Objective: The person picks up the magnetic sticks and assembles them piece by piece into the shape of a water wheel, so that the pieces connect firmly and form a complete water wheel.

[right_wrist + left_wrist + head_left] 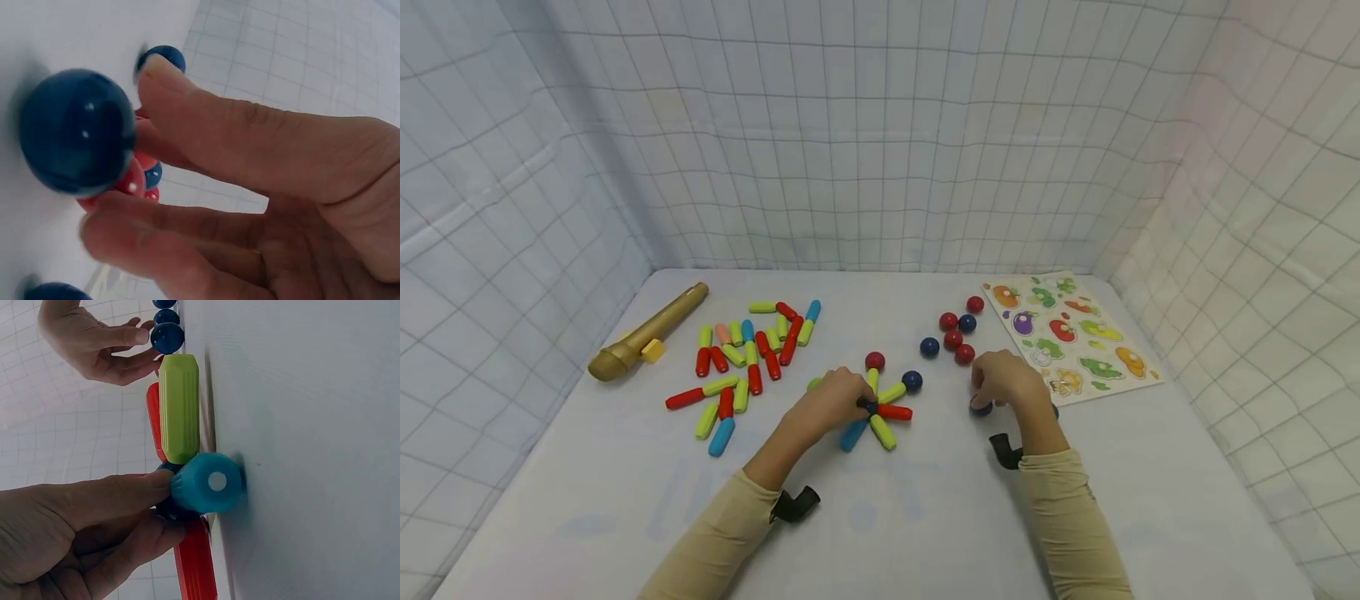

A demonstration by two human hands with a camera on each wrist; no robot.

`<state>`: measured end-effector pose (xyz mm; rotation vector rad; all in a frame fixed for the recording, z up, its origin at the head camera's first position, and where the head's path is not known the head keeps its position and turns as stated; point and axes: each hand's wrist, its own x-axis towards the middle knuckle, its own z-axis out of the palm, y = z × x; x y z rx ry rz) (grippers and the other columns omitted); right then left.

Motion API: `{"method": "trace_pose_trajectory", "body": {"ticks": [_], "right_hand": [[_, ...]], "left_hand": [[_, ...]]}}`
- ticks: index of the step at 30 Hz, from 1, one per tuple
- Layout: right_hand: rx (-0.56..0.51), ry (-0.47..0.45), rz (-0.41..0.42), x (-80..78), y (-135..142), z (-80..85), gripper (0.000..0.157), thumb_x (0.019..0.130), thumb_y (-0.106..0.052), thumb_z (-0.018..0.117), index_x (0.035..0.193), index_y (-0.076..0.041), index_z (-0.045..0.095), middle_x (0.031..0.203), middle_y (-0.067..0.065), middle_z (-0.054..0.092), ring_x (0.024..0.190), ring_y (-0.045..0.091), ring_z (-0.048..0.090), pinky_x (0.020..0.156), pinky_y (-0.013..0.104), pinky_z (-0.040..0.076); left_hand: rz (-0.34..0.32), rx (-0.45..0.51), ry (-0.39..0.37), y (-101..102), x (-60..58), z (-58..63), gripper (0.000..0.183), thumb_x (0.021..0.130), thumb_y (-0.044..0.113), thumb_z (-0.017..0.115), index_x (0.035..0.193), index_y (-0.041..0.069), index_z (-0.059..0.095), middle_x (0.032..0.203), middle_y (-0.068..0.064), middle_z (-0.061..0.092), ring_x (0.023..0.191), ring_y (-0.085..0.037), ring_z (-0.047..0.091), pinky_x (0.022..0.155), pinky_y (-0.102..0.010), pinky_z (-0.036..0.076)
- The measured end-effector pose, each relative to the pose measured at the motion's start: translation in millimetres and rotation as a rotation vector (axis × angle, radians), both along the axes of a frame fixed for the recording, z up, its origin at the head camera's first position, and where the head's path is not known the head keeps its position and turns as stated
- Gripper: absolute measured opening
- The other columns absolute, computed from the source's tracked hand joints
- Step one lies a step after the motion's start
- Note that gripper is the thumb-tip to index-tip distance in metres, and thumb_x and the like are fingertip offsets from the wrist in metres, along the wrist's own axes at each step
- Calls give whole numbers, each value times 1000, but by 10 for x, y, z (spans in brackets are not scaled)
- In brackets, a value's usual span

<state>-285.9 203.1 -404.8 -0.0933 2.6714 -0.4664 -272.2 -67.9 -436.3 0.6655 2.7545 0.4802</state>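
My left hand [838, 396] pinches a dark blue ball [177, 510] between thumb and fingers, at the hub of a star of short magnetic sticks. Around that ball fan a light blue stick [853, 435], a red stick [895, 412] and several yellow-green sticks [883, 432]. My right hand [1006, 379] is low over the table at another dark blue ball [78, 131]. Its thumb and fingers are spread apart beside that ball. A red ball [875, 361] and a dark blue ball [912, 381] sit at outer tips of the star.
Loose and joined sticks [752, 354] lie to the left, near a gold microphone-shaped object [647, 333]. Red and dark blue balls [952, 340] cluster beyond my right hand, beside a vegetable picture board [1067, 333]. Gridded white cloth walls [880, 150] enclose the table [925, 533].
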Motion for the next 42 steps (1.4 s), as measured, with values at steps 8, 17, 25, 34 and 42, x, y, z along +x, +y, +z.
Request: {"method": "trace_pose_trajectory", "body": {"ticks": [8,17,25,34,42], "right_hand": [[-20,-22,40,-6,-128,-73,18,77,-9,80,92,-10,69,88,6,65,72,19,62,62,26,49],[-167,130,183,-61,-307,-199,24,82,-15,78,104,-17,69,103,4,68,88,17,61,76,30,54],[-186,194,203,-70,-462,-277,27,82,-15,77,107,-17,68,107,5,69,93,18,62,82,32,55],[-195,186,200,-77,-468,-319,28,83,-14,77,108,-18,67,108,5,69,94,17,61,83,32,55],[-193,149,214,-76,-480,-272,29,84,-16,75,113,-17,67,113,7,68,95,18,62,83,30,56]], "left_hand": [[-8,9,43,-6,15,-17,20,84,14,76,103,8,77,90,-2,73,76,-12,60,82,-34,58],[-9,27,67,3,11,-33,19,82,18,77,99,8,78,86,-1,73,70,-11,57,77,-28,58],[29,21,37,36,26,2,24,83,19,77,105,9,77,98,-5,76,74,-12,63,80,-29,58],[-10,14,82,64,11,1,24,84,22,76,104,10,76,92,-2,75,73,-10,60,80,-28,57],[-91,15,128,-14,-22,-7,26,86,4,71,110,15,75,105,-2,73,97,-17,65,88,-32,56]]}}
